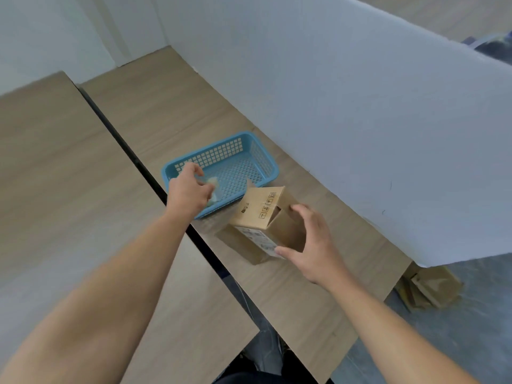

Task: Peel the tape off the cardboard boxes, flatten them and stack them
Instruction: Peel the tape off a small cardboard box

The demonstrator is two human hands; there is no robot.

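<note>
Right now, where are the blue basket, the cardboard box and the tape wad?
blue basket (pixel 221 152): head view, on its far lattice wall.
cardboard box (pixel 259 210): head view, on its printed top panel.
tape wad (pixel 214 188): head view, on the pale crumple over the basket floor.

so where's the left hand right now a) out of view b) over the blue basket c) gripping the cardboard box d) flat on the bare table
b: the left hand reaches over the blue basket, with a pale wad of tape at its fingertips.
</note>
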